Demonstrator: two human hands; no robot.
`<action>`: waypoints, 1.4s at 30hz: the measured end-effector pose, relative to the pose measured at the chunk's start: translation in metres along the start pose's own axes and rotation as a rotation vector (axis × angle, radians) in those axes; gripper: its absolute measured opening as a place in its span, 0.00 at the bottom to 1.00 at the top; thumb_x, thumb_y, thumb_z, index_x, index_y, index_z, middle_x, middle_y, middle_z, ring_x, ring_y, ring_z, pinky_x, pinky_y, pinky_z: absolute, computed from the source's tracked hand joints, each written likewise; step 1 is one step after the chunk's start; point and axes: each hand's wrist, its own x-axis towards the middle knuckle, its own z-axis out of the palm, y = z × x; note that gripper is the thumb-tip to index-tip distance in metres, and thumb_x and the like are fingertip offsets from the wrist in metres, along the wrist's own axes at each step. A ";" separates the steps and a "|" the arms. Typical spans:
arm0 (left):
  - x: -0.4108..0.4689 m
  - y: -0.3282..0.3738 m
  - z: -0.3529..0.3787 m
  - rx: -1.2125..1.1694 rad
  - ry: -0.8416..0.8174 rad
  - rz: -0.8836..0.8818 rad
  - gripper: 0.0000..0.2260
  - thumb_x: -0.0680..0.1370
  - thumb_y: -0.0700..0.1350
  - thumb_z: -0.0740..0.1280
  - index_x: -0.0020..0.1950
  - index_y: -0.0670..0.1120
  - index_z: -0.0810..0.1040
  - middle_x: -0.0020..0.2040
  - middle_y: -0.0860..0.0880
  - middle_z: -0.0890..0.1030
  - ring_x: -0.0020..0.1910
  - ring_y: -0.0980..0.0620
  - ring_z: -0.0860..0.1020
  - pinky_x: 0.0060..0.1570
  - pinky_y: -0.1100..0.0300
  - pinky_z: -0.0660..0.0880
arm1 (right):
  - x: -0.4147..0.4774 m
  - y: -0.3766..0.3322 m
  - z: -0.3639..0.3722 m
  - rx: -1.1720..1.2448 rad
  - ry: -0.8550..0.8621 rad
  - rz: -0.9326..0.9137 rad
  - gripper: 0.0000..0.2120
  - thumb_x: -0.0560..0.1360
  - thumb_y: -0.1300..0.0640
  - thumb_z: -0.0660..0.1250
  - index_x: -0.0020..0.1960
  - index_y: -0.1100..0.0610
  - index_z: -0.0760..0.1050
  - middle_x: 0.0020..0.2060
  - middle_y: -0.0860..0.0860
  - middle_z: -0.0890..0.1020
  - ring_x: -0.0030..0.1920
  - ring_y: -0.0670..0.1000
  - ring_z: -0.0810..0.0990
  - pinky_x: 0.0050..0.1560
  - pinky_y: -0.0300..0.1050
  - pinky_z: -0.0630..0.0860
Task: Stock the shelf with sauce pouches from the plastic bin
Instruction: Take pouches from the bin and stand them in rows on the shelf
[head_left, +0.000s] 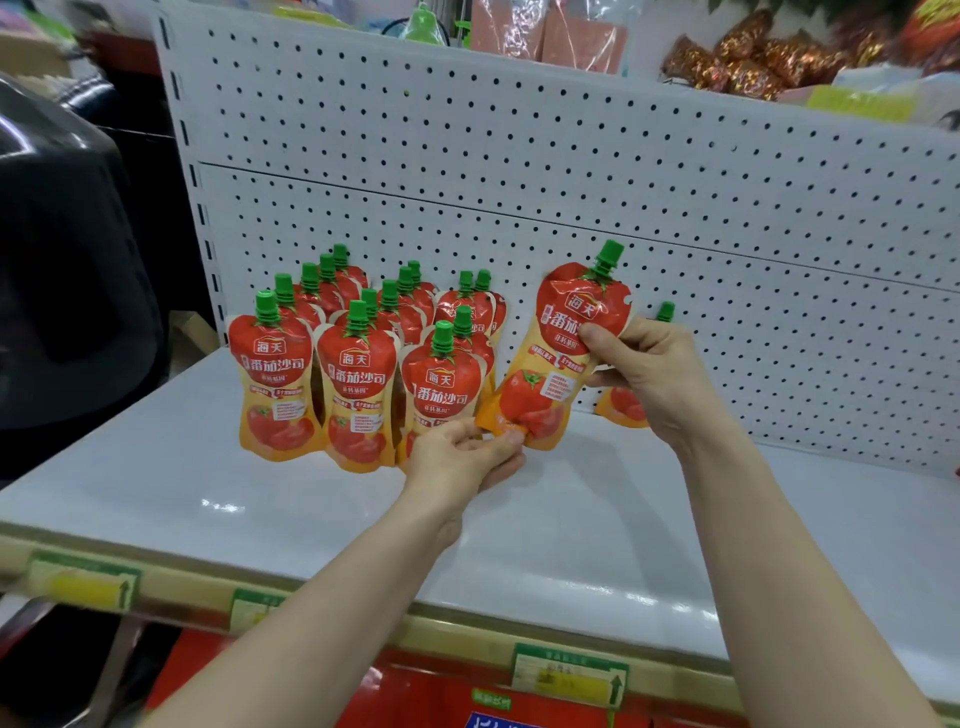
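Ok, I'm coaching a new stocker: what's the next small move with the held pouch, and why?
Probably set the held pouch upright on the shelf just right of the front row. It is tilted, left hand pinching its bottom corner, right hand gripping its side, and that spot is bare.

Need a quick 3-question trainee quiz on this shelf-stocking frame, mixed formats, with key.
1. True or false: only the right hand holds the tilted sauce pouch.
2. Cap colour on the pouches: A red, B green, C white?
3. How many front-row pouches stand on the shelf?
Key: 1 false, the left hand pinches its bottom corner; 2 B; 3 three.
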 end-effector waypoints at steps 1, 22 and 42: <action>-0.001 -0.001 0.000 0.025 0.021 0.020 0.07 0.71 0.34 0.74 0.48 0.39 0.81 0.41 0.44 0.85 0.42 0.50 0.84 0.45 0.57 0.82 | -0.001 0.000 -0.001 -0.005 -0.002 -0.001 0.05 0.76 0.61 0.69 0.44 0.61 0.82 0.37 0.49 0.87 0.39 0.48 0.86 0.37 0.39 0.82; -0.017 0.013 0.000 0.302 -0.120 0.053 0.23 0.75 0.41 0.72 0.68 0.42 0.71 0.42 0.46 0.84 0.42 0.51 0.84 0.45 0.57 0.82 | -0.008 0.025 -0.030 -0.008 0.082 0.089 0.04 0.73 0.58 0.73 0.45 0.59 0.84 0.37 0.51 0.87 0.34 0.48 0.83 0.33 0.38 0.79; 0.032 0.068 -0.040 1.365 0.295 0.938 0.19 0.76 0.42 0.70 0.66 0.49 0.76 0.58 0.50 0.81 0.60 0.51 0.76 0.59 0.63 0.67 | 0.080 0.100 0.060 -0.072 -0.176 0.130 0.07 0.77 0.59 0.71 0.53 0.60 0.83 0.44 0.54 0.87 0.46 0.54 0.87 0.50 0.51 0.83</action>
